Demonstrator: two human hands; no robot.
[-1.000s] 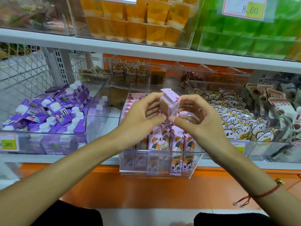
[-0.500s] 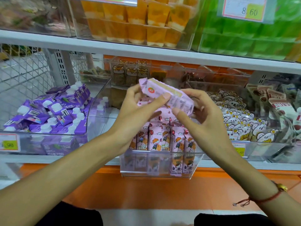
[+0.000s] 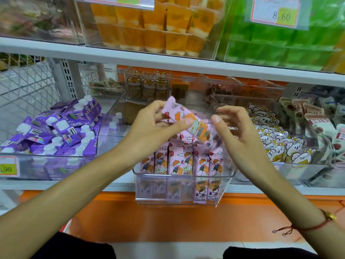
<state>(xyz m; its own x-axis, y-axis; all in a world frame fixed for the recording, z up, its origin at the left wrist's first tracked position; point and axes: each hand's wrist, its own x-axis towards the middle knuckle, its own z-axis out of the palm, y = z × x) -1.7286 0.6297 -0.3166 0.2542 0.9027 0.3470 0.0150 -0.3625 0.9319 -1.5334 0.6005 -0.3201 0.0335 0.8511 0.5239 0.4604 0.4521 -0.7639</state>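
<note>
A pink snack packet (image 3: 188, 121) with a cartoon child on it lies tilted in the air above a clear plastic bin (image 3: 179, 191) on the lower shelf. My left hand (image 3: 158, 126) pinches the packet between thumb and fingers. My right hand (image 3: 237, 128) hovers just to the packet's right, fingers loosely curled, and no contact with the packet shows. Several more pink packets (image 3: 182, 159) stand upright in rows inside the bin.
A clear bin of purple pouches (image 3: 56, 131) sits to the left, and a bin of white cartoon packets (image 3: 272, 139) to the right. The white shelf edge (image 3: 168, 62) above carries orange jelly cups (image 3: 155, 27) and green packs (image 3: 280, 45). Wire mesh (image 3: 24, 81) is at far left.
The packet was turned from upright to lying tilted with its printed face up. My right hand has let go of it and drawn slightly right; my left hand keeps hold.
</note>
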